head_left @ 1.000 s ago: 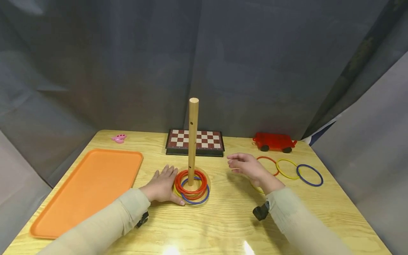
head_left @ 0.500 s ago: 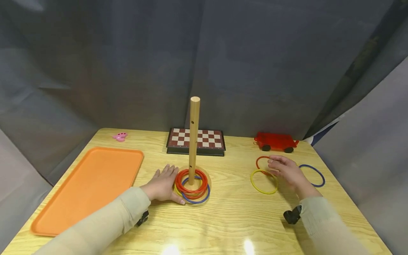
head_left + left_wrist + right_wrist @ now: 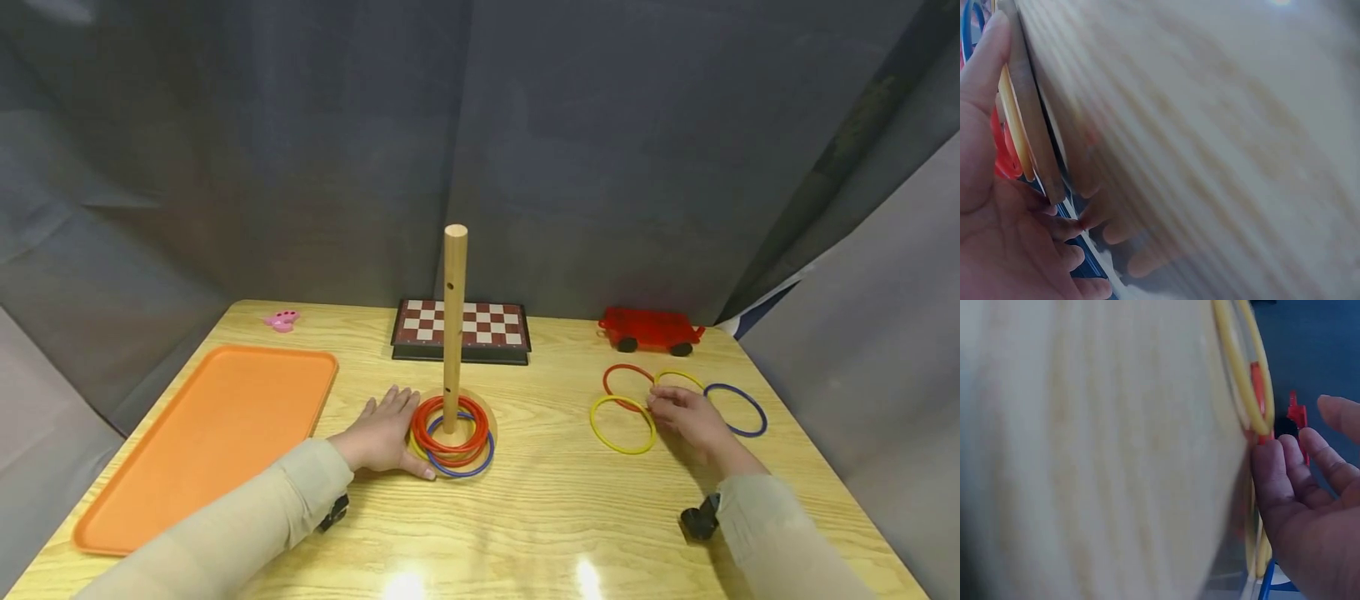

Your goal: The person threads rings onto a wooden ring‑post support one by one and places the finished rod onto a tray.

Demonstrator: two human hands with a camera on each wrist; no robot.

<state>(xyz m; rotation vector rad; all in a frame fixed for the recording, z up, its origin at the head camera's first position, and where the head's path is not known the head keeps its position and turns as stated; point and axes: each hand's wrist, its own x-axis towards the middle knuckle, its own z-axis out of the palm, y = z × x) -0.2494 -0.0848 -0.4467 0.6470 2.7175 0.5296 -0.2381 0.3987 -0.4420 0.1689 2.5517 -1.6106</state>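
A wooden post [image 3: 453, 325] stands upright on a round wooden base [image 3: 483, 408], with several red, yellow and blue rings [image 3: 474, 415] lying around its foot. My left hand [image 3: 380, 437] rests against the base's left side, fingers straight and spread, thumb along the near edge. At the right my right hand [image 3: 693, 425] is low over a yellow ring [image 3: 678, 375] and hides part of it; its fingertips are right at the ring's left edge. The right wrist view shows the thumb apart from the fingers [image 3: 1270, 469], beside yellow rings [image 3: 1235, 356].
Near the right hand lie a red ring [image 3: 609, 380], another yellow ring [image 3: 626, 452] and a blue ring [image 3: 763, 421]. A chessboard box [image 3: 491, 327] sits behind the post, a red toy cart [image 3: 651, 329] at back right. An orange tray [image 3: 217, 433] and a pink toy [image 3: 282, 322] are left.
My right hand has moved right from near the chessboard box and come down to the far yellow ring, uncovering the nearer yellow ring. The left hand and post have stayed put.
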